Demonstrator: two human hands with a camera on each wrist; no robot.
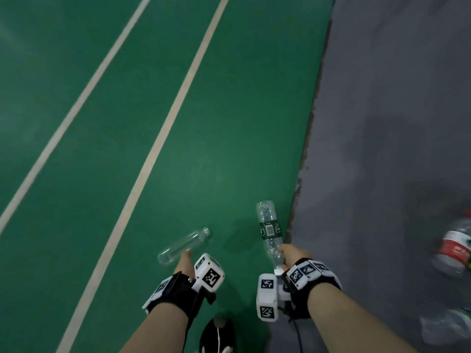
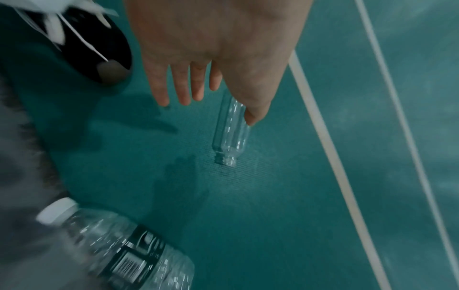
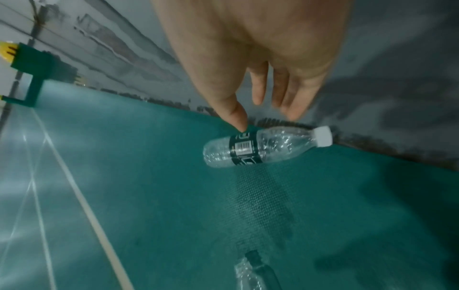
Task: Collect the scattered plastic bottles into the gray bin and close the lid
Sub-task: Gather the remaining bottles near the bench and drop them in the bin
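A clear capless bottle (image 1: 183, 247) lies on the green court floor (image 1: 204, 123). My left hand (image 1: 184, 261) hovers right over it. In the left wrist view the fingers (image 2: 183, 86) are straight and spread, and the thumb reaches over the capless bottle (image 2: 231, 129) without gripping it. A crumpled bottle with a dark label and white cap (image 1: 270, 233) lies by the edge of the green mat. My right hand (image 1: 290, 253) is spread above the labelled bottle (image 3: 261, 149), its thumb tip near the label. The gray bin is out of view.
Grey concrete floor (image 1: 382, 149) borders the mat on the right. On it lie a red-labelled bottle (image 1: 456, 248) and another bottle (image 1: 448, 329). My black shoe (image 1: 216, 335) stands just behind the hands. A green post base (image 3: 37, 68) stands far off. White court lines (image 1: 163, 138) cross the mat.
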